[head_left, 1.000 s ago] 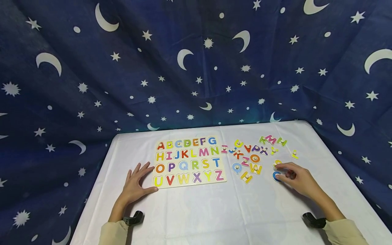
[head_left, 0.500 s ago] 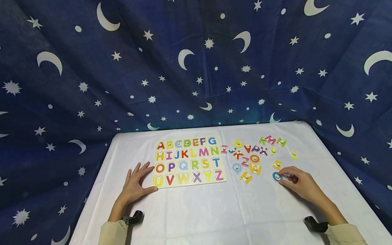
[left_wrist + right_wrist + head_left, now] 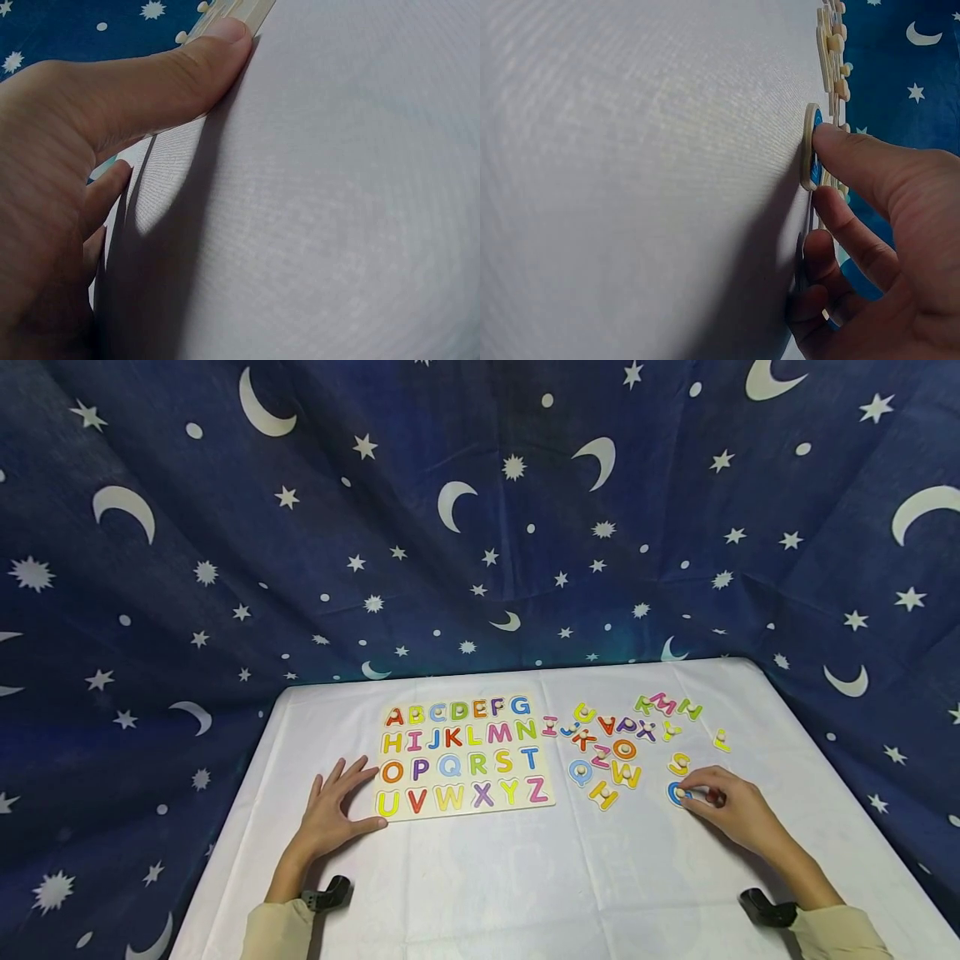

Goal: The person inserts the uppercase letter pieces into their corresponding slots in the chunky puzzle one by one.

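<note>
A starry curtain (image 3: 480,627) is being fronted by a white table (image 3: 487,893). There the board (image 3: 467,789), long axis left to right, is being touched at its near left corner by the left hand (image 3: 330,814), fingers spread, nothing gripped; knobbed letters A to F (image 3: 459,711) are being held in it. Well to its right, past loose letters (image 3: 624,749), a blue piece (image 3: 675,795) (roundish, no clear long axis) is being pinched by the right hand (image 3: 731,802), the nearer one.

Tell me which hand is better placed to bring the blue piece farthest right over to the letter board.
The right hand, most likely: it pinches the blue piece. The left hand is across the table, touching the left edge of the letter board.
</note>
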The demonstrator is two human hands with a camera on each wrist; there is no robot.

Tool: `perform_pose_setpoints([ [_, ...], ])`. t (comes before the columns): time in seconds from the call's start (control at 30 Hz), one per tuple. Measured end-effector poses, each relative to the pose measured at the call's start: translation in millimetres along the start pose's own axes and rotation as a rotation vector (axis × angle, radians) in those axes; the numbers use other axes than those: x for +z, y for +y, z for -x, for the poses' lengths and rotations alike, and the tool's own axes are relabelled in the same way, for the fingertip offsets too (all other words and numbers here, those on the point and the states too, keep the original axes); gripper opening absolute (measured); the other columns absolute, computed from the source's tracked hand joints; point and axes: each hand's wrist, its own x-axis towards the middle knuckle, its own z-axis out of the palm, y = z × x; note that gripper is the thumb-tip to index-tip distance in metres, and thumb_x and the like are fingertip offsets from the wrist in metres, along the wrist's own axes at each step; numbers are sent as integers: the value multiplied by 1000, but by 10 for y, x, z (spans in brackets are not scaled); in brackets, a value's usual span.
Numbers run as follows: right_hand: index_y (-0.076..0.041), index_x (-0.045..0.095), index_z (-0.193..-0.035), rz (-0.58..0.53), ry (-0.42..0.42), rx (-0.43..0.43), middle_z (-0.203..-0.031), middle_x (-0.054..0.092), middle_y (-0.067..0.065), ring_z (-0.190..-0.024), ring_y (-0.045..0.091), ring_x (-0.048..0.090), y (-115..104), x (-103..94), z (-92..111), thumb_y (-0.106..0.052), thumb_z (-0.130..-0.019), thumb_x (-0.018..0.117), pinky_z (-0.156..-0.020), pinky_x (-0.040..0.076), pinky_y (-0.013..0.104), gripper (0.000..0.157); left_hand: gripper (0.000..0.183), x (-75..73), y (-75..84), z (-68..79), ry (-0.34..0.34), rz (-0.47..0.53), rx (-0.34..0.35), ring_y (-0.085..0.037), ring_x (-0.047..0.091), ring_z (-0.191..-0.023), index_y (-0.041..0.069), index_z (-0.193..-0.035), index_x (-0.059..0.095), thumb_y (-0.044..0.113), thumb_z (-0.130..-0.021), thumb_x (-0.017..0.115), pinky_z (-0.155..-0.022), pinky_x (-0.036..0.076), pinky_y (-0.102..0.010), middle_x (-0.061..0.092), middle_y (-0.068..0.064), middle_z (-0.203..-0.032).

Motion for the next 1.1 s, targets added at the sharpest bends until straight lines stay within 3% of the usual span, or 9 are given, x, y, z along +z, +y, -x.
perform_pose_setpoints([
  [0.63, -13, 77, -93, -12, 63, -113, -100, 70, 6, -67, 7, 50, 43, 74, -15, -2, -77, 88, -56, 38, 17, 23, 91, 15, -17, 13, -9, -8, -11, -46, 16, -154, 14, -145, 58, 46, -68, 93, -122, -2, -68, 40, -15, -161],
  [0.83, -9, 78, -95, -23, 65, -158, -107, 72, 11, -70, 7, 54, -47, 15, -129, 2, -75, 88, -58, 43, 15, 24, 91, 0, -13, 4, -6, -13, -6, -46, 17, -154, 14, -145, 58, 46, -68, 93, -122, -1, -68, 41, -15, -161],
  [1.1, -9, 79, -97, -21, 48, -152, -106, 73, 10, -69, 7, 54, -192, -74, -352, -3, -80, 86, -60, 46, 16, 20, 90, -2, -1, -2, -3, -1, -1, -47, 17, -154, 13, -144, 59, 45, -67, 94, -122, -1, -68, 41, -15, -161],
])
